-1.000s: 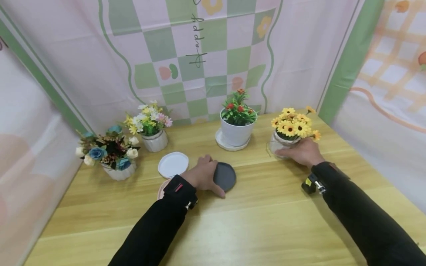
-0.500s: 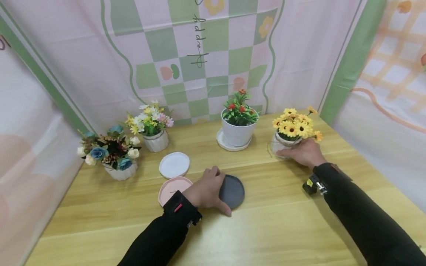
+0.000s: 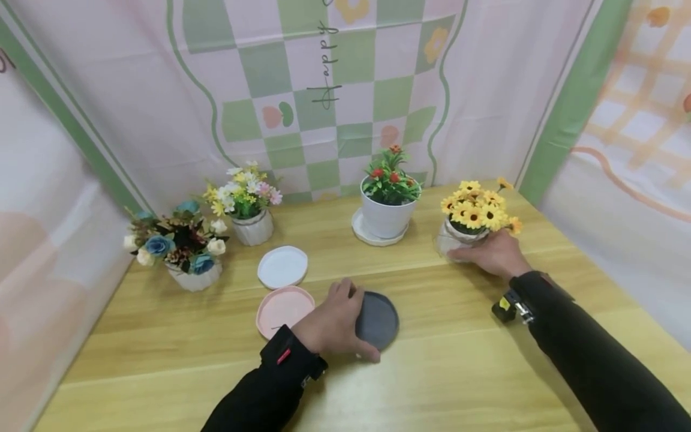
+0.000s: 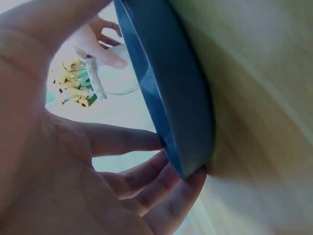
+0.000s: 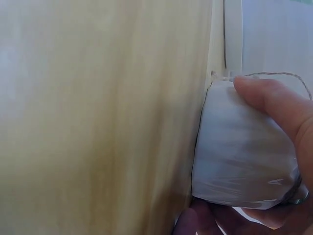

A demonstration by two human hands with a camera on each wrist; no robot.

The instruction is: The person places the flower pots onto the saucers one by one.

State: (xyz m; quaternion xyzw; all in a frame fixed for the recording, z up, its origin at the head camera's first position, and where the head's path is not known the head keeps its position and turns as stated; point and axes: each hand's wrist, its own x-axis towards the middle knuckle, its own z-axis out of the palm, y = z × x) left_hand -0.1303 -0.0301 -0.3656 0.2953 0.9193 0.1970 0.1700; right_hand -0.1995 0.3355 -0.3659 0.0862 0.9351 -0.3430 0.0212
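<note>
My left hand [image 3: 335,321] spans the dark grey round saucer [image 3: 379,321], gripping it by its rim. In the left wrist view, fingertips curl against the edge of that grey saucer [image 4: 186,93], which sits at or just above the wood. Over on the right, my right hand [image 3: 495,257] holds a white pot of yellow flowers [image 3: 471,213] low on its side. Thumb and fingers wrap the white pot [image 5: 244,147] in the right wrist view. A pink saucer [image 3: 282,309] lies left of my left hand, partly covered by it, with a white saucer [image 3: 283,267] behind.
A white pot with red flowers [image 3: 387,213] stands on a white saucer [image 3: 372,240] at the back. Two more potted bunches, pastel flowers [image 3: 252,225] and blue-and-cream roses [image 3: 194,279], stand on the left. A patterned cloth [image 3: 335,90] hangs behind the wooden table [image 3: 432,384].
The grey saucer, held in my left hand, has moved toward me and slightly right, uncovering more of the pink saucer. My right hand stays at the yellow-flower pot.
</note>
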